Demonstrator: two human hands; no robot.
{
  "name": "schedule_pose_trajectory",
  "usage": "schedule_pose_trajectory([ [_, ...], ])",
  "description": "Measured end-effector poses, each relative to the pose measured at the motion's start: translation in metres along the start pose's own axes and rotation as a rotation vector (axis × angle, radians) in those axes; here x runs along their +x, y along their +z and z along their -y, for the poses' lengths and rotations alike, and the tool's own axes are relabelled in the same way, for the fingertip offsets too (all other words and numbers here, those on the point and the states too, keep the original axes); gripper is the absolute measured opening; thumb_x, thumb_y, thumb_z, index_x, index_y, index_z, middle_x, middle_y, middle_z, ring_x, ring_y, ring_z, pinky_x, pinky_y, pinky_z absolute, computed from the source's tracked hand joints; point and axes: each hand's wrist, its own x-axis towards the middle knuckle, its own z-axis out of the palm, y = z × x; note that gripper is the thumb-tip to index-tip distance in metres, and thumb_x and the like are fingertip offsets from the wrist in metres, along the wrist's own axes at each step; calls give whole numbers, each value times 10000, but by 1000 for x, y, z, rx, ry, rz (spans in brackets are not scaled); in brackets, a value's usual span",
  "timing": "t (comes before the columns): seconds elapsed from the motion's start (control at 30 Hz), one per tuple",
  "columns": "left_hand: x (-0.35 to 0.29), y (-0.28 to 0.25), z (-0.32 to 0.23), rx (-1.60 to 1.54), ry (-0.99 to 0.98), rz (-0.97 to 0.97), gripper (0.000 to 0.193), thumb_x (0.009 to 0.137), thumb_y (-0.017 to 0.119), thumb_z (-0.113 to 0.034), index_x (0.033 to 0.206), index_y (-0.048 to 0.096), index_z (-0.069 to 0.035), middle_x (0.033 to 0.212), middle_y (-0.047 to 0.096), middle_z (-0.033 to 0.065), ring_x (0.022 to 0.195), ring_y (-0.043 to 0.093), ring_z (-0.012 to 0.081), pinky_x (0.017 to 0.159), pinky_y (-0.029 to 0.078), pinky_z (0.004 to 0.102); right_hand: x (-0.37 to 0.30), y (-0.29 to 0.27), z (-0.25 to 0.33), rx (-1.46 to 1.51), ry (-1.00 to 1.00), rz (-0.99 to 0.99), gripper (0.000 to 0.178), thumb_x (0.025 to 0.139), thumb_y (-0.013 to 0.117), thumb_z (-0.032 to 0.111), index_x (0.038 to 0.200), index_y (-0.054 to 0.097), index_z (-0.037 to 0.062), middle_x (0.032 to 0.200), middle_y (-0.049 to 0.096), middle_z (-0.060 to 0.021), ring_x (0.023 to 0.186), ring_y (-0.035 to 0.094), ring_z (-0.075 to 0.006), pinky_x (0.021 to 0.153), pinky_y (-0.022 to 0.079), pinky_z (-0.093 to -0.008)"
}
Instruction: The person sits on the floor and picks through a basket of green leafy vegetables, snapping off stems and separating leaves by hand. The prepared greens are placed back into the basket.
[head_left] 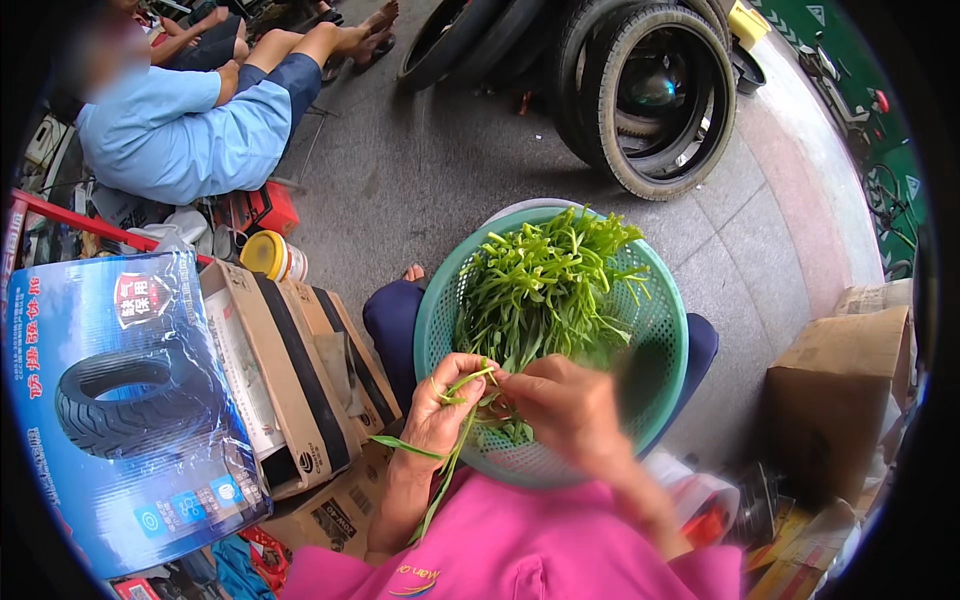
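Note:
A green plastic colander [436, 345] rests on my lap, with a heap of water spinach [545, 285] in it, cut stem ends facing up. Above its near rim, my left hand [436, 412] is closed around a water spinach stem [462, 384]; long leaves trail from it down past the wrist. My right hand [565, 405] is partly blurred, its thumb and fingers pinched at the same stem beside the left fingertips. A few loose leaves lie in the colander beneath both hands.
Tyres [650, 105] stand at the back right. On the left are a blue tyre box [130, 400], cardboard cartons [290, 370] and a yellow-lidded tub [270, 256]. A person in light blue [190, 130] sits at the far left. Another carton [835, 400] stands at right.

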Motion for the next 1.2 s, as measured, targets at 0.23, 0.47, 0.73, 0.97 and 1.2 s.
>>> schedule_pose_trajectory([
  [0.23,-15,-13,-7,-27,-7,-64,326,915,712,-118,1201,599,-8,969,631,-11,774,543,38,646,431,191,46,-3,14,-64,-168,342,303,790,707,115,1084,660,63,811,618,-66,699,653,-267,591,528,-395],
  [0.47,-19,-28,-6,-103,-22,-164,136,879,742,-90,879,613,-50,708,552,-41,574,470,35,526,352,197,85,16,-30,-710,-137,-64,221,774,646,72,994,657,64,1071,577,-107,943,585,-301,677,510,-428],
  [0.73,-21,-37,-1,-20,54,-307,185,874,736,-59,821,560,-37,631,523,1,468,427,62,426,314,220,56,11,-22,-767,-207,-57,147,664,634,73,806,611,46,1106,569,-110,963,547,-287,792,453,-425],
  [0.97,-16,-27,-13,30,80,-350,169,865,766,-91,822,605,-66,644,531,-56,501,424,18,452,315,194,43,-8,-34,-728,-51,-4,64,642,645,99,677,622,50,943,583,-101,914,527,-276,821,407,-405],
  [1.2,-9,-20,-9,113,88,-369,121,886,742,-74,838,634,-47,682,577,-38,553,465,8,491,339,180,20,-4,-61,-772,-37,167,39,700,638,104,722,647,73,844,556,-109,871,535,-276,791,412,-406],
])
